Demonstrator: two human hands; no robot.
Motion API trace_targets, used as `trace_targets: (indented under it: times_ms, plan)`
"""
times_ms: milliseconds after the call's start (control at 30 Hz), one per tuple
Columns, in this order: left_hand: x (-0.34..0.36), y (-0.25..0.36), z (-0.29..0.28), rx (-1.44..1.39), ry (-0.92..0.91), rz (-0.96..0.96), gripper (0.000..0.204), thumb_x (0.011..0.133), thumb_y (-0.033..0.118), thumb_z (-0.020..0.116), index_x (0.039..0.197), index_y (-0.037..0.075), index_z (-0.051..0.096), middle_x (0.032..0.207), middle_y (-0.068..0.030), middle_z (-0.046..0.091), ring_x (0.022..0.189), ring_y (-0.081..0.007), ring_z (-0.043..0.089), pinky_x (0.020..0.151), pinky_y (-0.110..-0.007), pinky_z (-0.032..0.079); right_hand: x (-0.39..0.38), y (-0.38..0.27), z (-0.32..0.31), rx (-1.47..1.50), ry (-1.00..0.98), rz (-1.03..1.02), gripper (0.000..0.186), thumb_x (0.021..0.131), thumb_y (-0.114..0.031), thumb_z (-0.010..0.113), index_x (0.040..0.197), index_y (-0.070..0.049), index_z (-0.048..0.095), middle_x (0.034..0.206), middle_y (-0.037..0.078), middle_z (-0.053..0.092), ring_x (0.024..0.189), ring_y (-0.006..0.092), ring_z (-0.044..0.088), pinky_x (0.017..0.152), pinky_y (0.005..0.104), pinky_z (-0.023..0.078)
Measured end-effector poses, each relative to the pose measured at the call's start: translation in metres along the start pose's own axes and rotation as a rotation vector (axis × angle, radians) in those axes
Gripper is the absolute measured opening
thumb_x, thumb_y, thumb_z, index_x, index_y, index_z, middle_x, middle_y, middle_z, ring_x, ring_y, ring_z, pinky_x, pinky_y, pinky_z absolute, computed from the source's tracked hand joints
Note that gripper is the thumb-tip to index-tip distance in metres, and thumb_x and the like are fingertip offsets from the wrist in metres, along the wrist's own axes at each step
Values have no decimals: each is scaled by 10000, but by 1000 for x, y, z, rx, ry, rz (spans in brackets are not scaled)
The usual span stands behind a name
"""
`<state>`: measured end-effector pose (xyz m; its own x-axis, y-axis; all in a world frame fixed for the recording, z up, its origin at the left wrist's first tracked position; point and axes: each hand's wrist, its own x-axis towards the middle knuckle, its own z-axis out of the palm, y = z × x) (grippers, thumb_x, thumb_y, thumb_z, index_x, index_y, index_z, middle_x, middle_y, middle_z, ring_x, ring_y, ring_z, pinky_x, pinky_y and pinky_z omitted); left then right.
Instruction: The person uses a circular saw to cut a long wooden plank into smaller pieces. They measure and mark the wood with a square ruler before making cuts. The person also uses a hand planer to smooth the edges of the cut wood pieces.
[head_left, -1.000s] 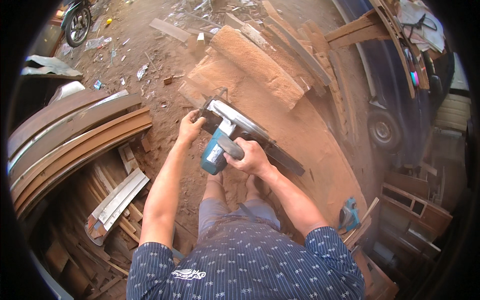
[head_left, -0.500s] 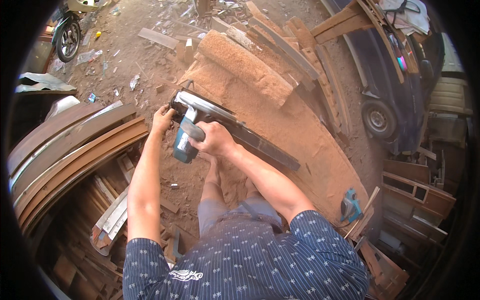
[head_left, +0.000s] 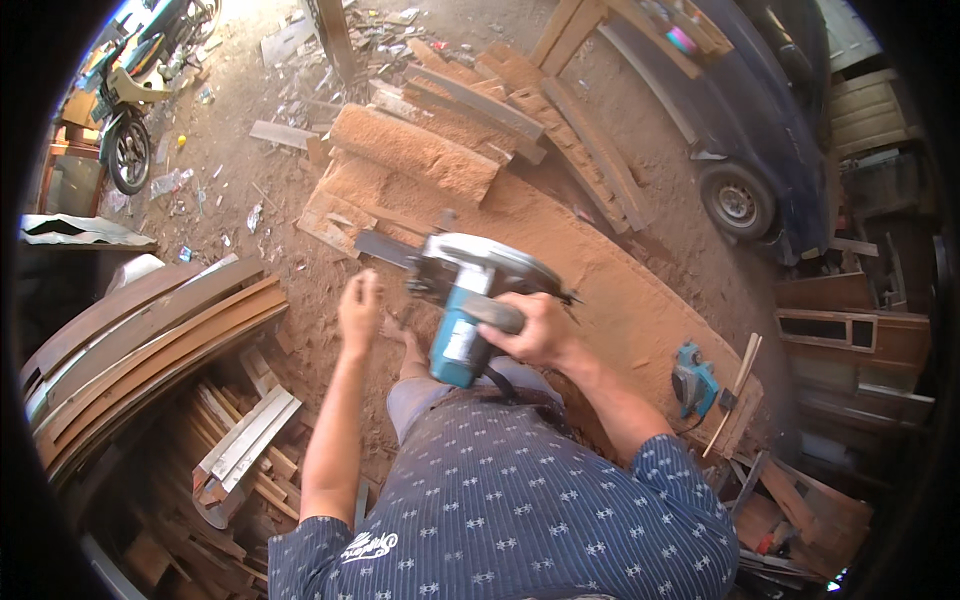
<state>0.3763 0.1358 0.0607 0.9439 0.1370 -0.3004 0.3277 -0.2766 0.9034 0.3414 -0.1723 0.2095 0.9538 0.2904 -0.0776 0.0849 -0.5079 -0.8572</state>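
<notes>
My right hand (head_left: 535, 325) grips the dark handle of a teal and silver circular saw (head_left: 460, 340), held in front of my belly and slightly tilted. My left hand (head_left: 359, 300) is just left of the saw, apart from it, fingers loosely bent, with nothing visible in them. A dark narrow plank (head_left: 388, 250) shows beyond the saw on a wide board (head_left: 630, 300) coated in sawdust. A second teal power tool (head_left: 697, 380) rests toward the right end of that board, beside thin wooden sticks (head_left: 730, 395).
Stacked planks (head_left: 150, 350) fill the left and loose timber (head_left: 440, 150) lies ahead amid scattered debris. A motorbike (head_left: 130, 130) stands at upper left. A dark blue vehicle (head_left: 770, 140) is at right, with wooden panels and frames (head_left: 830, 330) below it.
The saw has come off the dark plank toward my body and right, turning slightly. My left hand has let go of its front and moved down. The head view has shifted.
</notes>
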Motion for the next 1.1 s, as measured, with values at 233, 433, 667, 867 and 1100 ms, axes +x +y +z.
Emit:
trace_targets:
  times_ms: [233, 433, 667, 867, 1100]
  plan:
    - [-73, 16, 231, 809, -213, 766, 641, 764, 283, 829, 1332, 100, 595, 1238, -123, 624, 1275, -313, 529, 1145, -487, 326, -160, 55, -140, -159, 238, 278, 410, 832, -365, 789, 1015, 1, 763, 822, 198, 758, 747, 285, 762, 695, 386, 597]
    - [-44, -12, 264, 1149, -413, 919, 319, 801, 156, 723, 1106, 147, 629, 1105, -59, 646, 1140, -273, 604, 1040, -494, 403, -238, 91, -207, -208, 421, 366, 372, 842, -332, 785, 979, 12, 751, 787, 197, 742, 752, 325, 757, 690, 387, 579]
    - [-53, 109, 176, 911, -630, 787, 412, 758, 166, 827, 1131, 106, 665, 1112, -90, 675, 1114, -331, 633, 951, -439, 510, -271, 132, -222, -23, 497, 369, 347, 852, -274, 783, 1011, 32, 749, 819, 198, 753, 765, 310, 758, 707, 387, 574]
    - [-55, 181, 137, 1021, -642, 607, 446, 790, 199, 840, 1170, 86, 637, 1142, -118, 676, 1122, -358, 641, 942, -446, 528, -262, 149, -207, 51, 452, 352, 365, 848, -296, 780, 1007, 31, 749, 817, 197, 752, 758, 320, 752, 719, 399, 570]
    - [-69, 265, 118, 1034, -604, 621, 495, 832, 216, 835, 1258, 107, 607, 1191, -135, 693, 1144, -332, 668, 938, -439, 548, -255, 137, -200, 59, 485, 330, 334, 845, -263, 782, 996, 34, 751, 827, 214, 747, 778, 327, 754, 727, 393, 567]
